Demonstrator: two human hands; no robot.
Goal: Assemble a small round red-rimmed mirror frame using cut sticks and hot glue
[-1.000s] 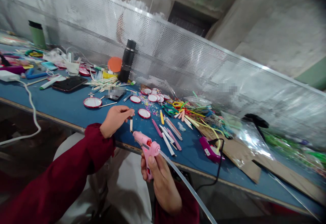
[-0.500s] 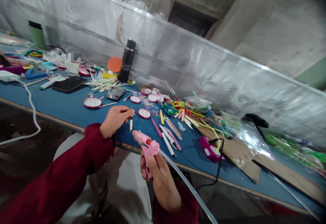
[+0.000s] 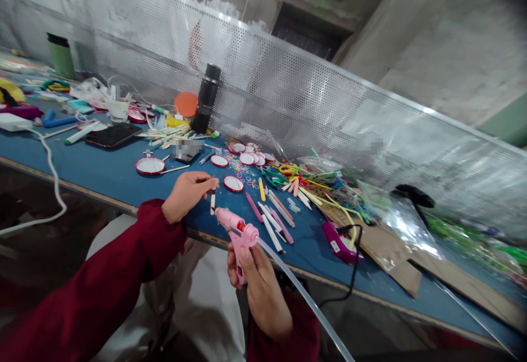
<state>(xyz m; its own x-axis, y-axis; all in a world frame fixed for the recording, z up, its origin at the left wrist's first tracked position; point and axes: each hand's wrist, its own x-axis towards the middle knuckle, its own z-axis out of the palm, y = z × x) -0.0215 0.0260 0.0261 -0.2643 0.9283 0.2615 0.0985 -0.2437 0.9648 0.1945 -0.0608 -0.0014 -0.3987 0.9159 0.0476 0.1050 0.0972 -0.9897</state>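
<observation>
Between thumb and fingers, my left hand (image 3: 190,193) pinches the top of a small wooden stick (image 3: 213,201), which hangs down over the table's front part. My right hand (image 3: 261,285) is wrapped round the handle of a pink hot glue gun (image 3: 235,229). Its nozzle points left and is at or very near the stick's lower end; whether they touch I cannot tell. A long clear glue stick (image 3: 307,300) runs out of the gun's back toward the lower right. Just beyond my left hand lies a round white disc with a red rim (image 3: 234,184).
Several markers (image 3: 269,222) lie right of the gun, near a purple box with a black cord (image 3: 341,243). More red-rimmed discs (image 3: 247,158), a black bottle (image 3: 206,98), wooden sticks (image 3: 164,134) and a phone (image 3: 113,135) stand or lie farther back. Cardboard (image 3: 387,246) covers the right side.
The glue gun's nozzle has risen slightly along the stick. My left hand has barely moved. At the far left edge, a yellow thing now shows where a blurred hand-like shape was.
</observation>
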